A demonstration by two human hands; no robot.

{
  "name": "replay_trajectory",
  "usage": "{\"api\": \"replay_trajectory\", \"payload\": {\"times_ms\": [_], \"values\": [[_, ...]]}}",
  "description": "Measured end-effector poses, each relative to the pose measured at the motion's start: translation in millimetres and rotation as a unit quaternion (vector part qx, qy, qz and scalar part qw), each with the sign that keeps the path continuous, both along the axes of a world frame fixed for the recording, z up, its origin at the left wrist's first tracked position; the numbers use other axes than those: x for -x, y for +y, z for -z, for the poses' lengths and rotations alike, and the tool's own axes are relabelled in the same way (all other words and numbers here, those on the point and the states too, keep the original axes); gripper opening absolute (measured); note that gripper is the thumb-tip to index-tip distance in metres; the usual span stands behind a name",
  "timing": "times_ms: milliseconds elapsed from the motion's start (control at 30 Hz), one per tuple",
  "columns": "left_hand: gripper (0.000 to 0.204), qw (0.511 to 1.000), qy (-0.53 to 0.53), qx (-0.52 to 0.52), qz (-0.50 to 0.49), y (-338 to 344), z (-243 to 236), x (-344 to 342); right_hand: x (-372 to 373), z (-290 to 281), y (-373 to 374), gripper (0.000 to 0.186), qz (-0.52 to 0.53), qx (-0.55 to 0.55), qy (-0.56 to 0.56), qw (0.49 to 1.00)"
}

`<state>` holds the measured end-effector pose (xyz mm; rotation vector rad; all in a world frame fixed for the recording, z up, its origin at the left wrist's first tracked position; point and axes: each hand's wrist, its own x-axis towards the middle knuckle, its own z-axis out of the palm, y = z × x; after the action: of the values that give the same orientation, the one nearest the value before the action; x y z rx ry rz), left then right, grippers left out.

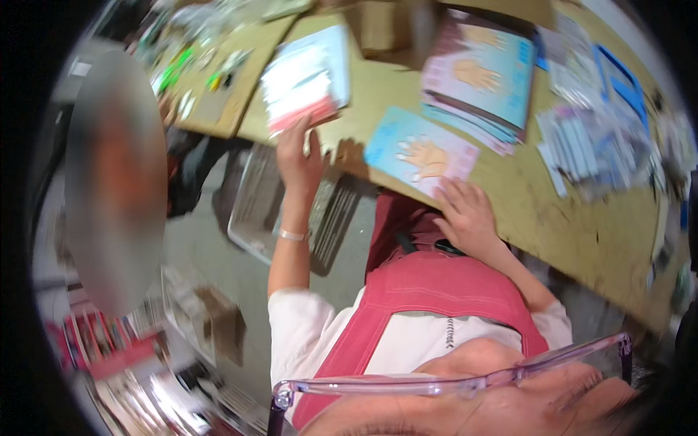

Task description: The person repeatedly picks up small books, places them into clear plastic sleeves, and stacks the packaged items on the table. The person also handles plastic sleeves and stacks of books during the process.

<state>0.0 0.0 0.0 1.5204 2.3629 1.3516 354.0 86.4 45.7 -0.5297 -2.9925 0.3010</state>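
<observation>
My left hand reaches to the near end of a stack of white packets with a red band. Its fingertips touch the red end, with fingers stretched and the thumb apart. A blue and pink card with a printed hand lies flat at the table's near edge. On that card's lower right corner rest the fingertips of my right hand, fingers extended and thumb away from the card. Whether either hand grips anything is not plain, as the picture is slightly blurred.
Behind the card stands a pile of similar cards. Clear bags of thin strips and a blue frame lie to the right. A cardboard box sits at the back. Below the table edge is a grey crate. A blurred person is at left.
</observation>
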Motion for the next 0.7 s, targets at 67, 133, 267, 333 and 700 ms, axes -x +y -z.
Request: {"api": "replay_trajectory", "payload": {"times_ms": [67, 133, 267, 333, 700], "values": [[0.042, 0.998, 0.015, 0.01, 0.064, -4.8, 6.3, 4.2, 18.5, -1.3, -12.5, 0.068, 0.043, -0.011, 0.008, 0.999], [0.048, 0.962, 0.232, 0.099, 0.102, 10.8, -65.1, 66.2, 114.3, 30.1, 0.3, 0.064, 0.044, 0.045, 0.214, 0.975], [0.059, 0.952, 0.205, 0.198, 0.107, 22.4, -6.9, 18.6, 70.3, 29.9, 10.9, 0.055, 0.11, 0.047, 0.257, 0.959], [0.058, 0.96, 0.165, 0.196, 0.11, 17.6, -2.0, 21.4, 58.8, 29.1, 16.5, 0.053, 0.131, 0.036, 0.272, 0.952], [0.032, 0.978, 0.194, 0.061, -0.041, 30.3, -65.4, 163.9, 37.1, 28.2, 23.3, 0.044, 0.179, 0.048, 0.281, 0.942]]}}
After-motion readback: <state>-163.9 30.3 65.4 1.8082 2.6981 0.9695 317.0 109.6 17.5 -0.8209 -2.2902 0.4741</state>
